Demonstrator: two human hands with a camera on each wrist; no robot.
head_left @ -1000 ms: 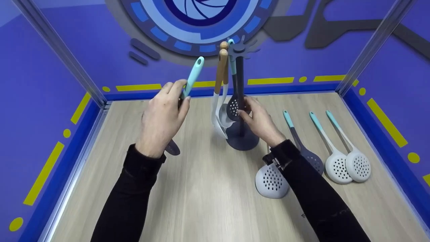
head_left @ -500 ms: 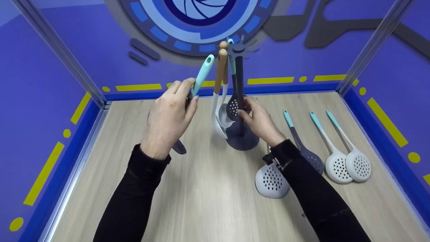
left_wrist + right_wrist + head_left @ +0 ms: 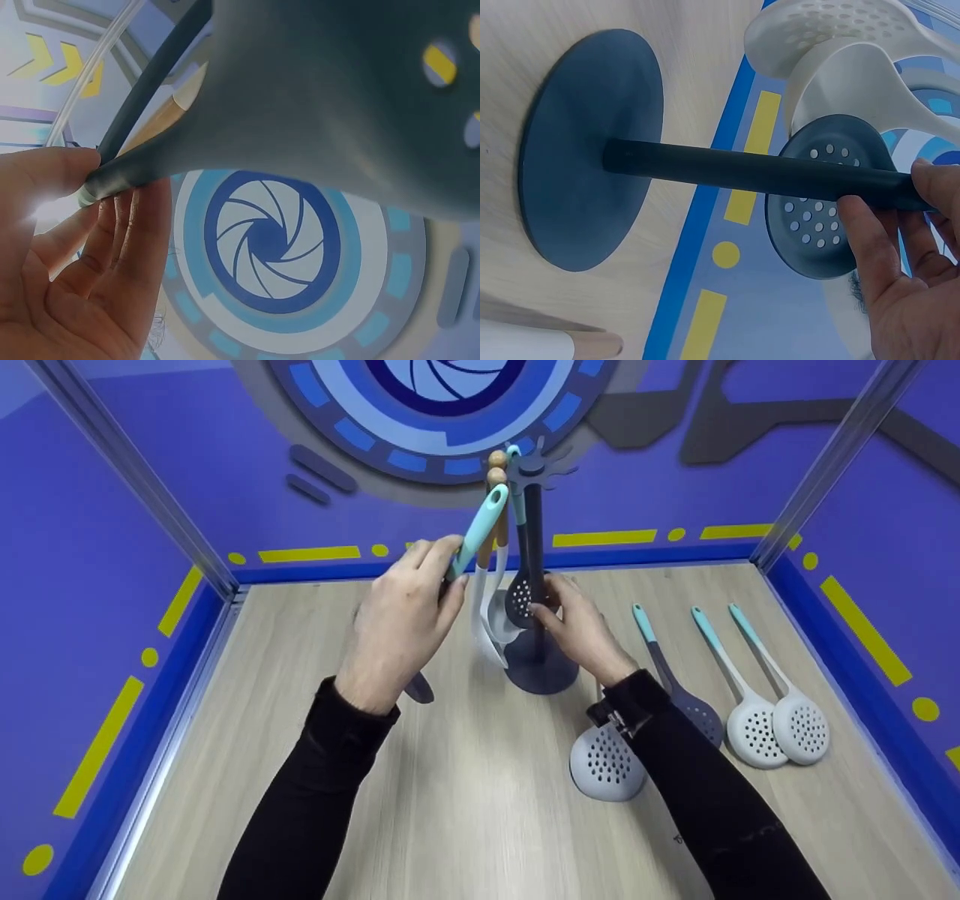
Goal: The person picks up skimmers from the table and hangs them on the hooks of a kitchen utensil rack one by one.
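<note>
My left hand (image 3: 405, 611) pinches a dark slotted skimmer (image 3: 322, 105) near where its turquoise handle meets the dark neck. The handle points up and leans right; the holed head hangs below, mostly behind the hand in the head view. A dark utensil stand (image 3: 541, 675) with a pronged top stands at the middle back. Around its pole my right hand (image 3: 581, 622) curls thumb and fingers. On the stand hang a white ladle (image 3: 855, 90), a white skimmer (image 3: 825, 34) and a dark skimmer (image 3: 810, 232). The left hand's handle overlaps the wooden handles in the head view.
To the right on the wooden table (image 3: 465, 810) lie a dark skimmer (image 3: 697, 716) and two overlapping white skimmers, the outer skimmer (image 3: 802, 727) topmost. A pale grey skimmer (image 3: 606, 765) lies partly under the right forearm. Blue patterned panels (image 3: 847, 607) enclose the back and sides.
The left hand has moved right with its skimmer, bringing the turquoise handle from apart to overlapping the wooden handles on the stand. The right hand keeps its grip on the pole.
</note>
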